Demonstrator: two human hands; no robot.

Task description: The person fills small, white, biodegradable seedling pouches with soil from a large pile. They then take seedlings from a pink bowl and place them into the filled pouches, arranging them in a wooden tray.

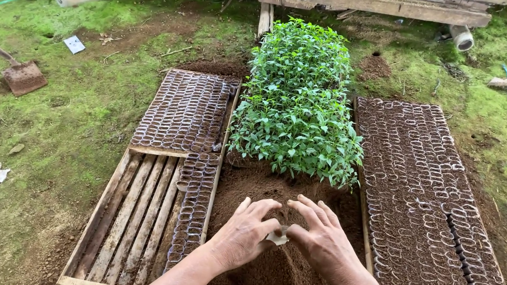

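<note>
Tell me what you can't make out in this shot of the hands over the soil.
- Small pale thing, head view: mostly hidden between the left hand and right hand; kind unclear.
- Shovel: handle cut off by left edge.
- Wooden tray: near end cut off by bottom edge.

On the grass to your far left lies a small white square card or label (pixel 74 44), flat and tilted, with faint marks too small to tell. You have no other package, sign or screen before you.
</note>
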